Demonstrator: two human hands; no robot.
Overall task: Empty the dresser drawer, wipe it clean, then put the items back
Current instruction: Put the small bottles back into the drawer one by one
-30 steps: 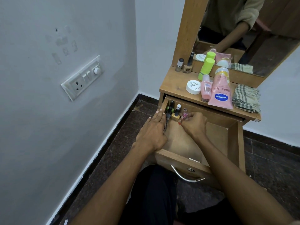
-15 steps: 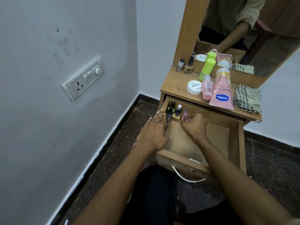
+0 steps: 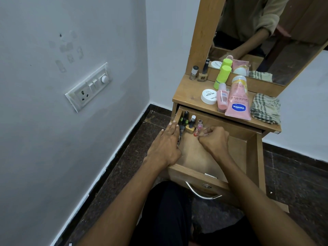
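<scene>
A wooden dresser drawer stands pulled open, stiff and steady. On the dresser top lie a soft pink lotion tube and a folded cloth. Small glass polish bottles, light, breakable and best pinched by the cap, crowd the drawer's far left corner. The left hand rests flat-fingered beside them; the right hand looks curled, but what it holds I cannot tell.

Wooden drawer pulled open, small bottles upright in far left corner
</scene>
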